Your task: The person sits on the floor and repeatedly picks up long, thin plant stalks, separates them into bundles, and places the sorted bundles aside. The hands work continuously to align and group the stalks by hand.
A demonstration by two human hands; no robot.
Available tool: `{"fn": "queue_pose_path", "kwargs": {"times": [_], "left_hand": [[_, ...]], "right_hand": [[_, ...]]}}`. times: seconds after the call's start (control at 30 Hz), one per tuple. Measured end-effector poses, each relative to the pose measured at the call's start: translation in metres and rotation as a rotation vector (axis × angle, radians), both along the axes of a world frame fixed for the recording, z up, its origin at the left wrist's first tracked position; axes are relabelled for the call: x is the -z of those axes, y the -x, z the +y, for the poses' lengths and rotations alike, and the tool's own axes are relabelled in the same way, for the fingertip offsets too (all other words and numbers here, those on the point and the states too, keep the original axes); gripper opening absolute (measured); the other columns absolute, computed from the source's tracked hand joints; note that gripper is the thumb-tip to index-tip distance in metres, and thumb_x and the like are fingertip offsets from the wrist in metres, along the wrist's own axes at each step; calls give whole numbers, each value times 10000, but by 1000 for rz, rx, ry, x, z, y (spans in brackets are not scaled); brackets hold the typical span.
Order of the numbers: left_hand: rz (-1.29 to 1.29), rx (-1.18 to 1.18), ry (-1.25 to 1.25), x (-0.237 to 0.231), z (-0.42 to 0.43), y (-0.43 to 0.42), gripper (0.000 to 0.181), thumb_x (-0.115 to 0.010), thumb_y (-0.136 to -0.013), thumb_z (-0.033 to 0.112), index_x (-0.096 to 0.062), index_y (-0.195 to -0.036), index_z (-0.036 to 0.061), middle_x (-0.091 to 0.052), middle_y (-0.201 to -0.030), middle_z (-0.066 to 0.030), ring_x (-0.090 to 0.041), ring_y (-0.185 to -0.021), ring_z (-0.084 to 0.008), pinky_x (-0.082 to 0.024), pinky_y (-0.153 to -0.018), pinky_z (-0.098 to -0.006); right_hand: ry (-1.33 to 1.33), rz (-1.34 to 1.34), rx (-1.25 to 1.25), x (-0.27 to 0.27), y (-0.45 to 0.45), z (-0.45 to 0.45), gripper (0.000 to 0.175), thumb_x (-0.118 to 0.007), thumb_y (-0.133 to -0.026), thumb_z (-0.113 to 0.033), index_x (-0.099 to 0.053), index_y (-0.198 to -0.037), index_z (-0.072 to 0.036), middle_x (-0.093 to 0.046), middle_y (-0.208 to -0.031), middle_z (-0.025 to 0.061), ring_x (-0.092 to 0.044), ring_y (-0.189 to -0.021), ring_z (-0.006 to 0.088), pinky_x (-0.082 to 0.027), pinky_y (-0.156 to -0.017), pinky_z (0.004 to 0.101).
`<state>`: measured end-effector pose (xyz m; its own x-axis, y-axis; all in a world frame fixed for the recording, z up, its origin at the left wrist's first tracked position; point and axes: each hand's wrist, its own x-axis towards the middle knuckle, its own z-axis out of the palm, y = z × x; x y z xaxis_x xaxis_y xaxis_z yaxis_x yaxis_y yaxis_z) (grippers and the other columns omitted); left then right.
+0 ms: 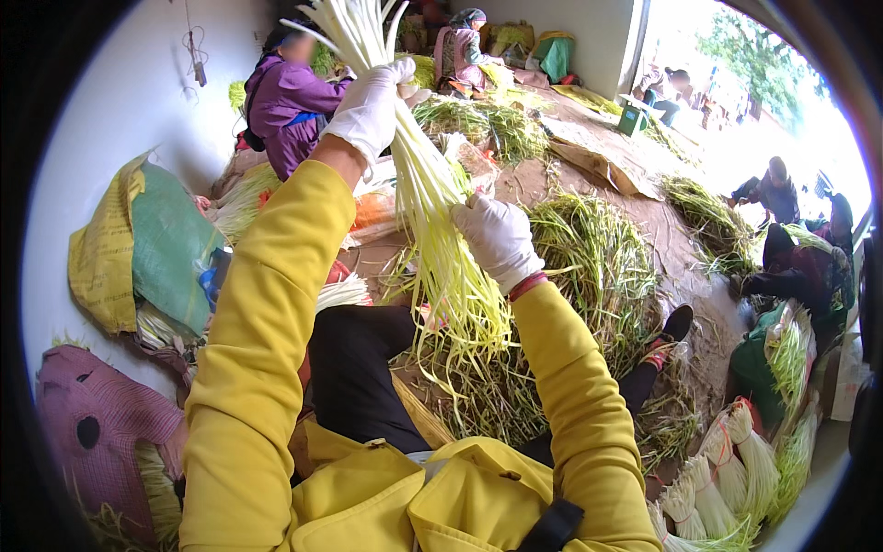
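In a white glove, my left hand (372,110) grips a long bundle of pale chives or similar leafy stalks (428,200) around its upper part. The white stem ends fan out above that hand, and the yellow-green leaves hang down before me. My right hand (498,241), gloved too, is at the right edge of the hanging leaves with its fingers curled; it seems to pinch some strands. Below and behind the leaves lies a heap of loose green stalks (593,262) on the floor.
Tied white-stemmed bundles (710,490) lie at the lower right. A green and yellow sack (172,241) leans by the left wall. A person in purple (290,103) sits at the upper left; other people sit farther back and to the right. A green scale (631,117) stands near the doorway.
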<state>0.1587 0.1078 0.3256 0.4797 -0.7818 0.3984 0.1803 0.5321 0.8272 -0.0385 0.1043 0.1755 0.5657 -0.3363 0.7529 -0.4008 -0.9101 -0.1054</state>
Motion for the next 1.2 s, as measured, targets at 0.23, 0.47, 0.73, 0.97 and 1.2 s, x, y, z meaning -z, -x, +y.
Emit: {"fn": "queue_pose_path", "kwargs": {"times": [0.23, 0.47, 0.73, 0.97, 1.2], "left_hand": [[153, -70, -26, 25, -5, -33, 237, -647, -874, 124, -542, -1031, -20, -545, -858, -78, -597, -691, -190, -597, -654, -294], [172, -102, -74, 44, 1, -28, 180, -653, -881, 150, -527, -770, 84, -445, -708, -4, -449, -612, -107, -602, -751, -368], [157, 23, -157, 55, 26, 8, 178, -639, -898, 211, -547, -823, 80, -431, -704, 7, -467, -618, -108, -563, -838, -416], [176, 57, -177, 64, 32, -6, 170, -665, -875, 213, -558, -891, 81, -439, -741, -2, -527, -692, -177, -540, -884, -451], [141, 130, -192, 70, 33, -6, 159, -687, -851, 160, -563, -873, 63, -443, -731, -18, -530, -686, -179, -546, -886, -443]], "right_hand": [[-90, 72, 111, 14, 33, 14, 101, -555, -908, -188, -646, -921, -146, -652, -915, 101, -648, -668, 239, -538, -584, 315], [-69, -237, 27, 25, 47, 37, 141, -658, -844, -145, -677, -971, -202, -625, -732, 50, -593, -563, 210, -488, -475, 321], [-188, -257, 56, 61, 7, 21, 264, -721, -753, -95, -621, -990, -151, -639, -831, 54, -634, -682, 218, -520, -618, 336], [-77, -281, -108, 57, 32, 21, 194, -684, -750, -47, -663, -916, -147, -623, -786, 56, -621, -697, 242, -501, -592, 317], [-188, -72, -39, 56, 25, 40, 182, -635, -752, -131, -704, -919, -152, -597, -827, 110, -602, -733, 294, -491, -627, 384]]}}
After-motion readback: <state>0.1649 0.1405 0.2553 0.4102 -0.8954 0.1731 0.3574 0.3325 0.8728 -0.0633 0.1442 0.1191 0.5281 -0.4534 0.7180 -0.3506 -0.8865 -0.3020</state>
